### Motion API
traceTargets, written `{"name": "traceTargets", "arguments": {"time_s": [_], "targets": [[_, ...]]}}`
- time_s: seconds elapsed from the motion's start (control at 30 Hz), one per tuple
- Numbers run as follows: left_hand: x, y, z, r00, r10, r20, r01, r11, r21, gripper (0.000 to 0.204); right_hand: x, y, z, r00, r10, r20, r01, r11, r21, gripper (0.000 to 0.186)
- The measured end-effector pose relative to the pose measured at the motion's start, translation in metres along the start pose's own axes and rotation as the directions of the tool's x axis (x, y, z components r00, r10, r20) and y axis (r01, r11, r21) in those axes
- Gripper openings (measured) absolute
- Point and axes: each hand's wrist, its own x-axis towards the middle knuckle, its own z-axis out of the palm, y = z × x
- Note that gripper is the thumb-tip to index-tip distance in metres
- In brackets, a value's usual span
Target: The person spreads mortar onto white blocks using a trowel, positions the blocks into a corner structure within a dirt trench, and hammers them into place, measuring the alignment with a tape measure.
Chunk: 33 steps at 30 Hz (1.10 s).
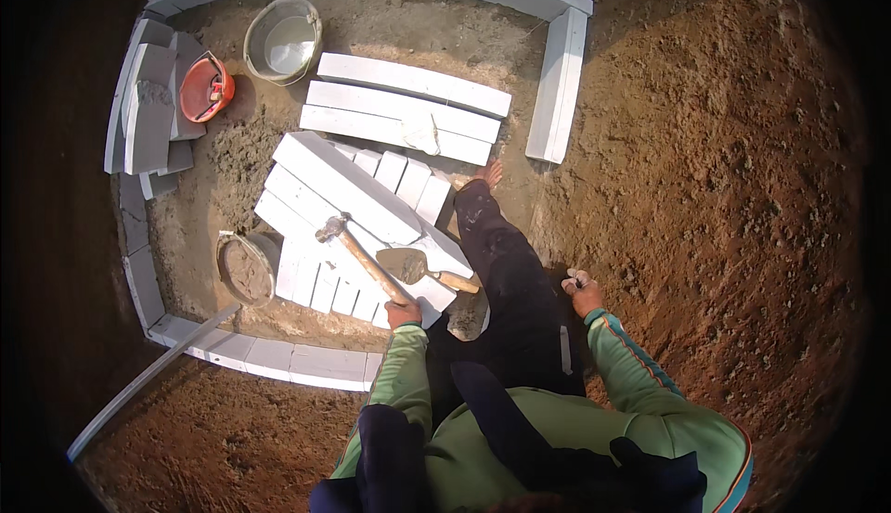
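My left hand [402, 314] is closed round the wooden handle of a hammer [360, 253], whose metal head rests over the stacked white blocks [311, 156]. Just right of the hammer lies a trowel [402, 264] with mortar on its blade and a wooden handle, on the blocks. Off to the right of my leg, over the soil, my right hand [583, 295] grips a small pale object that I cannot make out clearly. My bare foot [490, 172] is beside the blocks.
A low block border [329, 365] surrounds much of the area, with a right segment [557, 86]. Inside are more blocks [408, 77], a grey bucket [277, 66], a red container [195, 91] and a mortar bucket [246, 272]. A long straight bar [148, 378] crosses the lower-left border.
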Motion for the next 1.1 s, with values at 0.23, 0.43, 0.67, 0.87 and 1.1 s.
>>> {"name": "traceTargets", "arguments": {"time_s": [0.23, 0.43, 0.67, 0.87, 1.1], "targets": [[-0.045, -0.019, -0.179, 0.835, 0.063, 0.547, 0.405, 0.603, -0.687, 0.015, 0.098, -0.082, -0.041, 0.982, 0.122, 0.146, -0.098, 0.982, -0.162, 0.053], [-0.124, 0.02, -0.313, 0.945, -0.011, 0.326, 0.223, 0.751, -0.621, 0.019, 0.126, -0.141, -0.134, 0.997, -0.037, 0.065, 0.067, 0.826, -0.559, 0.046], [-0.212, 0.026, -0.373, 0.98, -0.135, -0.144, 0.079, 0.938, -0.338, 0.014, 0.173, -0.114, -0.155, 0.96, -0.087, 0.266, 0.216, 0.835, -0.507, 0.044], [-0.18, 0.093, -0.365, 0.926, -0.175, 0.335, 0.324, 0.826, -0.462, 0.026, 0.201, -0.159, -0.156, 0.949, 0.013, 0.316, 0.173, 0.815, -0.553, 0.049], [-0.021, 0.314, -0.337, 0.88, 0.379, 0.285, -0.462, 0.822, 0.333, 0.038, 0.261, -0.227, -0.175, 0.957, -0.204, 0.205, 0.228, 0.969, -0.098, 0.045]]}}
